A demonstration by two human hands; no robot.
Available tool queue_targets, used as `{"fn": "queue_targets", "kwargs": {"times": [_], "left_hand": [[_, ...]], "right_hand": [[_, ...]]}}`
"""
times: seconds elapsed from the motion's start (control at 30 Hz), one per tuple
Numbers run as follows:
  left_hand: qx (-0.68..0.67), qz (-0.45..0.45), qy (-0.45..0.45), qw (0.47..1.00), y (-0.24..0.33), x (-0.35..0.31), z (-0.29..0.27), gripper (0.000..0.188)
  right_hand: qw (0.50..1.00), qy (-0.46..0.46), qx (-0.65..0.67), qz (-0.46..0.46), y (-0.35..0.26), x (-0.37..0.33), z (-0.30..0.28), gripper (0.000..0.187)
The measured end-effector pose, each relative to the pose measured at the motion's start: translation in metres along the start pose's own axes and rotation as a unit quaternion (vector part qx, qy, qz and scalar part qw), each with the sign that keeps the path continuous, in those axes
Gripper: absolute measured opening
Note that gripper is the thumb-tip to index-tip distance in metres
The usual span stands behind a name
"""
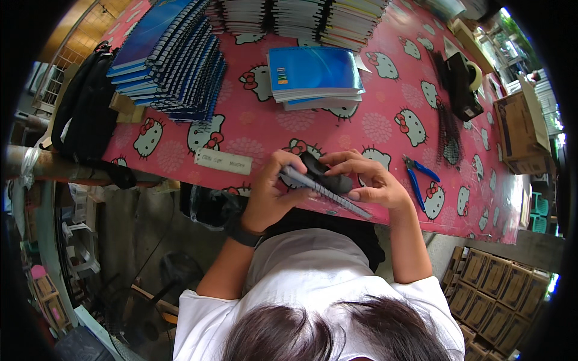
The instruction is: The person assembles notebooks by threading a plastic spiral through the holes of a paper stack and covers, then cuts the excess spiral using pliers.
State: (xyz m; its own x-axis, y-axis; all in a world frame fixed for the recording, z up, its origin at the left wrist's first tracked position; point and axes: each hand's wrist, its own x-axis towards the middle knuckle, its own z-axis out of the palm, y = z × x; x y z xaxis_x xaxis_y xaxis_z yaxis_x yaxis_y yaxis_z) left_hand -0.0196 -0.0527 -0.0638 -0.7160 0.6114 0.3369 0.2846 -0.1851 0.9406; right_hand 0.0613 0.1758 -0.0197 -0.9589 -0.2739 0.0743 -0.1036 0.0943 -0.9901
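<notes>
At the table's near edge, my left hand is closed round one end of a spiral notebook. The notebook is tilted, its coiled edge facing me. A black rounded object sits against its far side; I cannot make out its kind. My right hand has its fingers and thumb bent around this black object, close to the coil's right end. Blue-handled cutting pliers lie with handles apart to the right of my right hand. Left of my left hand lies a pale strip with handwriting.
Beyond my hands is a small stack of blue-covered booklets. A tall pile of blue spiral notebooks stands at left, beside a black bag. More bound stacks stand behind. At right are a tape dispenser, black mesh and a cardboard box.
</notes>
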Motion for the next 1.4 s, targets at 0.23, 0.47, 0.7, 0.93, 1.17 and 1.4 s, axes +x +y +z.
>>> {"fn": "queue_targets", "kwargs": {"times": [0.23,0.47,0.7,0.93,1.17,1.4], "left_hand": [[-0.084,-0.026,0.033,0.996,0.012,0.003,0.009,0.048],[-0.153,-0.078,0.032,0.985,0.003,0.0,0.006,0.042],[-0.133,-0.068,0.021,0.989,0.004,0.004,0.007,0.036],[-0.125,-0.081,0.027,0.989,0.006,0.002,0.007,0.032],[-0.153,-0.075,0.016,0.985,0.008,0.01,0.013,0.03],[-0.131,-0.08,-0.002,0.988,0.014,0.013,0.013,0.029]], "right_hand": [[0.99,0.071,-0.124,-0.02,0.006,0.006,0.022,0.051],[0.943,0.088,-0.299,-0.118,-0.036,0.009,0.017,0.035],[0.931,0.096,-0.314,-0.162,-0.058,0.015,0.023,0.032],[0.89,0.182,-0.397,-0.136,-0.051,0.019,0.011,0.031],[0.913,0.117,-0.374,-0.117,-0.06,0.008,0.021,0.034],[0.863,0.182,-0.469,-0.034,-0.037,0.005,-0.01,0.035]]}}
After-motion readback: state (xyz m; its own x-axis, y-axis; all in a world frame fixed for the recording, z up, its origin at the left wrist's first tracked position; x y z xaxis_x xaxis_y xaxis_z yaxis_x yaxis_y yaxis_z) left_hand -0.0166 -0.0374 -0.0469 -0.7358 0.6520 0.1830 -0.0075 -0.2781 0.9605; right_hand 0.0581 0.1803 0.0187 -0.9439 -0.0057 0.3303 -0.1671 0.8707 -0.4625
